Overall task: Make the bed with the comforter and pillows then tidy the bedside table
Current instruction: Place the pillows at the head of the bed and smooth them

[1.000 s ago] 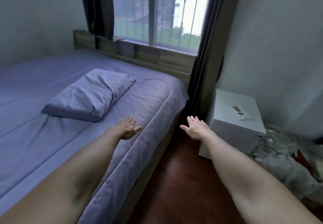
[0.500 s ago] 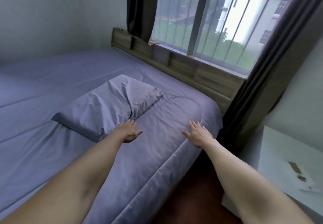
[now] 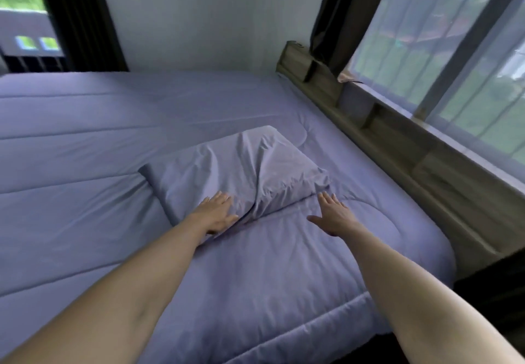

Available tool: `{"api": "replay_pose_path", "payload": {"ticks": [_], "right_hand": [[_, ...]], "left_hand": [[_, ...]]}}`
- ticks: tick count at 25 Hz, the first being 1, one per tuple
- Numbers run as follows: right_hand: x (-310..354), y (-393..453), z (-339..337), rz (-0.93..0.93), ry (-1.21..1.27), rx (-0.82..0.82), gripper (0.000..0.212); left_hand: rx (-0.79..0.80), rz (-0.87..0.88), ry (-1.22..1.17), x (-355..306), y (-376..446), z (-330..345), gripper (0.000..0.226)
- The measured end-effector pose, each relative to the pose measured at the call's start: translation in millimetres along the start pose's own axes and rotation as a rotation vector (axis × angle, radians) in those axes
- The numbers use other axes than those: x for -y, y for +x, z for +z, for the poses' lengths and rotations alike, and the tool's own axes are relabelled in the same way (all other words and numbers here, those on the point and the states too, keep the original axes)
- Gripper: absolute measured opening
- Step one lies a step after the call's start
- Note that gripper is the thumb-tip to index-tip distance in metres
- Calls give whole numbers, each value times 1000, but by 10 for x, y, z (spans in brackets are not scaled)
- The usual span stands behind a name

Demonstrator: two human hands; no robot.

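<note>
Both arms stretch out over the bed. The left hand [image 3: 216, 212] lies flat on the near edge of the lavender pillow [image 3: 238, 170], fingers straight and close together, palm down on the creased pillowcase. The right hand [image 3: 333, 214] is spread, fingers straight and thumb out to the side, over the lavender comforter [image 3: 255, 292] just beside the pillow's near right corner; whether the palm actually touches the fabric cannot be told. Neither hand grips anything.

The pillow sits on top of the comforter, angled, toward the head end of the bed, with a deep fold down its middle. The comforter covers the whole mattress, its stitched channels running across, and drapes over the near edge.

Along the right runs the wooden headboard [image 3: 397, 142] with open cubby shelves, hard against the bed. Above it is a barred window [image 3: 454, 65] with a sheer curtain, and a dark curtain [image 3: 341, 16] hangs at its left. A second dark curtain [image 3: 79, 16] hangs at far left. A plain wall [image 3: 204, 14] stands between them. No writing or labels can be read anywhere.
</note>
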State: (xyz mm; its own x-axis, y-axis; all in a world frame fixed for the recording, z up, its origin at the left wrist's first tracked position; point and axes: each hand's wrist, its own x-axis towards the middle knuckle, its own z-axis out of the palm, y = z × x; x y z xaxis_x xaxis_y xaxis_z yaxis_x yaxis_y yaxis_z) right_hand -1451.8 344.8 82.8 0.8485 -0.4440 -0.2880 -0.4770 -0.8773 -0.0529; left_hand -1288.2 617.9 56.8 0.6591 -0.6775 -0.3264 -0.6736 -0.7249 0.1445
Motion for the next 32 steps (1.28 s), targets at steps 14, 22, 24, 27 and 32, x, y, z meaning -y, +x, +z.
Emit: {"api": "replay_pose_path", "payload": {"ticks": [14,22,24,27,32], "right_hand": [[-520,2493,216,-529,-137,23,91],[-430,3220,722,-700,12,-296,54],[-401,3273,769,-745,30,-425,22],[-321,3244,693,-787,30,-478,5],[-337,2973,582,-806,31,-496,11]], "left_hand": [[-84,-492,-20,-462,925,521,79],[-279,-635,-79,-351,1424,813,61],[-393,-660,-99,-319,1479,821,36],[-405,-719,-88,-334,1449,692,14],[-341,-716,-93,-353,1205,528,18]]}}
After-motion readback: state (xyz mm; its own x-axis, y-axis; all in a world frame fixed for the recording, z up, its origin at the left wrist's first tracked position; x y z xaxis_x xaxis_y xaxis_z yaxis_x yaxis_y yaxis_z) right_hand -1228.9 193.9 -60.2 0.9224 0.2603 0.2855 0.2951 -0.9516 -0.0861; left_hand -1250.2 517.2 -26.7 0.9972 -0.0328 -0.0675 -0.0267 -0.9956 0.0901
